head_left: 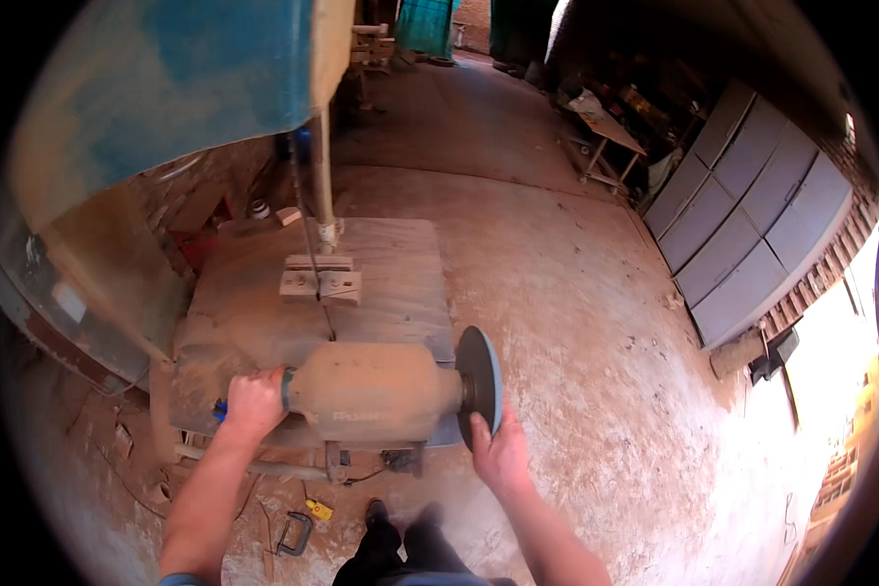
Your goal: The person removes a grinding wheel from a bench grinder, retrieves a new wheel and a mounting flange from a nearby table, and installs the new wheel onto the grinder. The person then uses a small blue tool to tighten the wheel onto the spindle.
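A dust-coated bench grinder [369, 391] with a barrel-shaped motor body stands in front of me. On the right end of its shaft sits a large round grinding disc [480, 376], dark-faced with a grey-blue rim. My left hand [254, 398] is closed round the left end of the shaft; its fingers hide most of that end, and a bit of blue shows beside them. My right hand [501, 449] grips the disc's lower edge, thumb on the inner face and fingers on the outer side.
Just beyond the grinder is a dusty bandsaw table [400, 264] with a blade guide block [320, 283]. A C-clamp [295, 532] and a small yellow object [318, 509] lie on the floor by my feet. Grey lockers [752, 195] and a cluttered low table [606, 132] stand right.
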